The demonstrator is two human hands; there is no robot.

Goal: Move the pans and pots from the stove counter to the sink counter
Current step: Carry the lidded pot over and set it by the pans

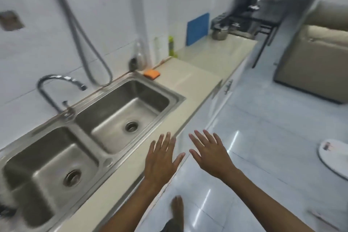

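Looking down along a kitchen counter, both hands are out in front with fingers spread flat, holding nothing at all. The left hand hovers over the front edge of the beige counter, just in front of the steel double sink, and the right hand is beside it, out over the shiny pale floor tiles. The two are close but not touching. Both sink bowls look bare, each with a round drain, and a curved tap rises behind the divider, with a grey hose hanging on the white tiled wall above. An orange sponge sits on the counter just past the right bowl, and a green-capped bottle stands further along against the wall, near a blue board leaning on the tiles. Way down at the far end there's one steel pot with a lid, standing right by a dark stove, well apart from the hands and the sink. It's pretty blurry back there, so I can't tell if anything else sits on the stove. A beige sofa shows at the right, a white round thing lies on the floor, and a bare foot peeks in at the bottom.
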